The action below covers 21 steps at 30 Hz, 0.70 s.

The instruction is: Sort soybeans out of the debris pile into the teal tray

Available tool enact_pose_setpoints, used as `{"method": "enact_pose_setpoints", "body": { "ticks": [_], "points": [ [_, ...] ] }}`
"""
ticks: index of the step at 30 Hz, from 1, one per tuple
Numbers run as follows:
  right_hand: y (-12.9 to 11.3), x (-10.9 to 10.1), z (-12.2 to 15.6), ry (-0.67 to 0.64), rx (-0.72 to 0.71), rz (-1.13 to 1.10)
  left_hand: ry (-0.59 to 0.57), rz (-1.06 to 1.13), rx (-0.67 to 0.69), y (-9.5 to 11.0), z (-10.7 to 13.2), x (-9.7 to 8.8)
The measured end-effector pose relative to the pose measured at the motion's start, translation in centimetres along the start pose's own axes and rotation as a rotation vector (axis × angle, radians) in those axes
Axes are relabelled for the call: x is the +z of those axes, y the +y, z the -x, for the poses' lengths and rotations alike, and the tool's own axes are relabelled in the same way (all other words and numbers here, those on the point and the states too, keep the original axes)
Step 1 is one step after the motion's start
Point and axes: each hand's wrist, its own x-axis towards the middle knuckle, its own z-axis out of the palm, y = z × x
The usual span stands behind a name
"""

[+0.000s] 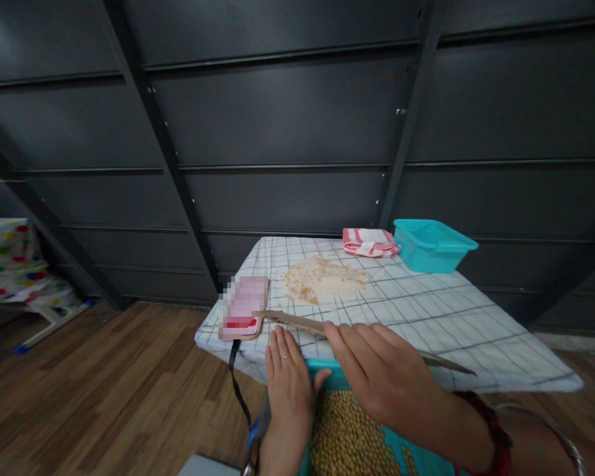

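Observation:
My left hand (288,383) lies flat with fingers stretched out, resting on the left rim of a teal tub (327,367) filled with yellowish grains (350,433) at the table's near edge. My right hand (381,370) reaches across the tub's far rim, fingers extended and together, touching a long brown cardboard strip (297,322) that lies across the checked tablecloth (426,311). Whether the right hand grips the strip is unclear. A loose pile of pale grains (322,279) sits further back on the cloth.
A pink phone-like object (242,307) with a black strap (238,383) lies at the table's left edge. A folded pink-and-white cloth (369,242) and a teal bin (431,244) stand at the back. Dark metal wall behind, wood floor left, a dotted fabric (10,261) far left.

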Motion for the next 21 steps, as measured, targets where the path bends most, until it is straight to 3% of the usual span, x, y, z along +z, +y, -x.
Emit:
{"method": "enact_pose_setpoints", "body": {
  "ticks": [5,11,17,21],
  "points": [
    [3.6,1.5,0.9,-0.010,-0.051,0.106,0.059,-0.009,0.000,-0.1,-0.2,-0.5],
    [8.7,5.3,6.0,0.118,-0.145,0.144,0.024,-0.011,0.011,-0.2,-0.2,-0.5],
    [10.2,8.6,10.8,-0.061,-0.195,0.016,0.029,-0.001,-0.011,-0.3,-0.1,-0.3],
    [9.5,8.5,10.1,-0.204,-0.203,-0.158,0.034,0.010,-0.006,-0.3,-0.1,-0.2]
  ]
}}
